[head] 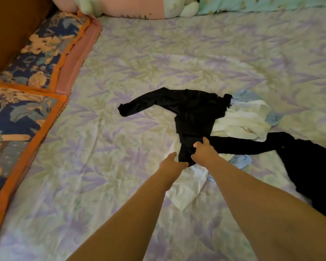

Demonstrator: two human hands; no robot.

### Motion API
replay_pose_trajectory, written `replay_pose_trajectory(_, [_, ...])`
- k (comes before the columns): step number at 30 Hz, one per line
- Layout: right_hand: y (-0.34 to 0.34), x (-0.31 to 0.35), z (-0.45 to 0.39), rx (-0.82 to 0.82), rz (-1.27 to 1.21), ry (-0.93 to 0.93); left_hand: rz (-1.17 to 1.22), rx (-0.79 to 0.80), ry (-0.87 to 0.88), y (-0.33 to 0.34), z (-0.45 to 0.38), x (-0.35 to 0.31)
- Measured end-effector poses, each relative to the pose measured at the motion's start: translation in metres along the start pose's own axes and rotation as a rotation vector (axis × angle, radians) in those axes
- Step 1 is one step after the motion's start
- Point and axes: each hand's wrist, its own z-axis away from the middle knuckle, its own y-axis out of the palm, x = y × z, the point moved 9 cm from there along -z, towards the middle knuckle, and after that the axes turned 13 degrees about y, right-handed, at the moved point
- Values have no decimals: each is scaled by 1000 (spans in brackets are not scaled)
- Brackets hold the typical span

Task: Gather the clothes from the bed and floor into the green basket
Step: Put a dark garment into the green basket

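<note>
A black long-sleeved garment (192, 110) lies spread on the bed (139, 63), one sleeve stretched to the left. My left hand (172, 162) and my right hand (203, 152) both grip its near end, close together. Under and beside it lie a white garment (243, 121) and a pale blue one (240, 161). Another black garment (309, 166) lies at the right edge, with a long part reaching toward my right hand. The green basket is not in view.
The bed sheet has a lilac and green leaf print. Patterned blue and orange cushions (26, 81) with a pink edge line the left side. Pink and white pillows or soft toys (139, 6) sit at the head.
</note>
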Motion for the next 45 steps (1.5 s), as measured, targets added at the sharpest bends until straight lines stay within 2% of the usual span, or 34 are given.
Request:
replay_pose_trajectory(4, [-3,10,-23,-136,196,-54,26,14,-31,-5,-17,19])
replay_pose_trajectory(7, [16,22,-35,-19,265,-111,26,-7,-55,-13,-27,31])
replay_pose_trajectory(10, [20,17,-34,62,123,-56,60,-30,-94,-16,-30,41])
replay_pose_trajectory(14, [25,3,3,205,-359,10,203,-84,-197,-13,-16,39])
replay_pose_trajectory(19, [13,19,63,402,-685,-74,366,-112,-240,-16,2,30])
replay_pose_trajectory(21, [-3,24,94,453,-738,-86,466,-112,-269,-12,18,29])
replay_pose_trajectory(23, [-14,18,126,504,-725,-19,610,-76,-289,0,34,23])
replay_pose_trajectory(25, [-14,13,158,622,-780,8,713,-19,-301,7,57,10])
replay_pose_trajectory(27, [-2,8,180,779,-864,17,681,44,-292,8,73,-2])
replay_pose_trajectory(30, [27,-5,220,931,-836,65,541,-15,-269,-4,106,-10])
replay_pose_trajectory(33, [47,-16,246,845,-572,70,474,-189,-221,-34,129,0])
replay_pose_trajectory(35, [47,-19,255,754,-403,10,432,-232,-165,-48,138,3])
replay_pose_trajectory(38, [37,-13,267,596,-484,7,258,-187,-39,-79,178,-6])
replay_pose_trajectory(40, [24,-16,254,360,-520,14,170,-144,30,-93,199,-17])
replay_pose_trajectory(42, [12,-8,256,126,-411,-17,70,-124,102,-114,226,-25])
replay_pose_trajectory(45, [11,36,291,-31,-192,-201,42,-66,187,-141,268,-30])
